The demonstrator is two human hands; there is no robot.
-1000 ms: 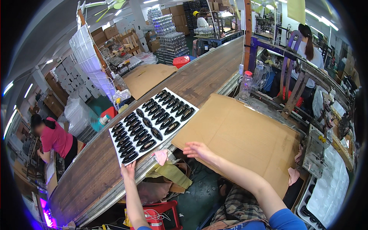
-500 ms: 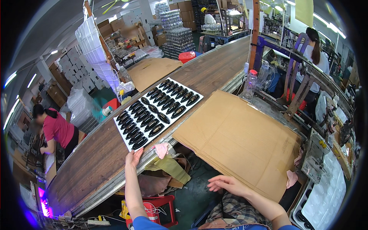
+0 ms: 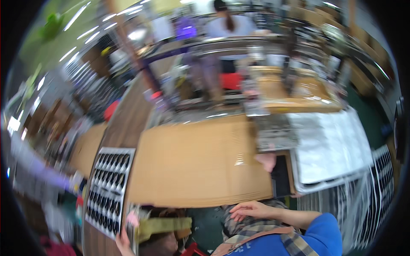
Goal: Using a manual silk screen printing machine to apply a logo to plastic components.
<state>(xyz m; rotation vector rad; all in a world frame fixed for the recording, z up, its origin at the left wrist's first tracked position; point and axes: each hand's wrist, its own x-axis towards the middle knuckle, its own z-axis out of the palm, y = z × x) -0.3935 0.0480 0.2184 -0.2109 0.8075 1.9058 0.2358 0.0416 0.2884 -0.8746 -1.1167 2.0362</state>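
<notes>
A white tray (image 3: 121,179) of several glossy black oval pieces in rows lies on the brown wooden table at the left. My left hand (image 3: 124,241), blurred and partly cut off, grips its near right corner. My right hand (image 3: 250,210) is held open in front of my body, near the lower edge of a large cardboard sheet (image 3: 196,162), with nothing in its loosely bent fingers. Small pink cloths (image 3: 133,218) hang by the table edge.
A metal machine frame (image 3: 205,40) stands beyond the cardboard, with a person (image 3: 228,25) behind it. A red-capped bottle (image 3: 159,102) stands by its post. White plastic trays (image 3: 329,149) are stacked at the right; a wooden board (image 3: 294,102) lies behind them.
The view has swung sharply to the right and blurred, bringing the machine and white trays toward the middle. Earlier the tray shifted slightly away with my left hand on it, as my right hand drew back.
</notes>
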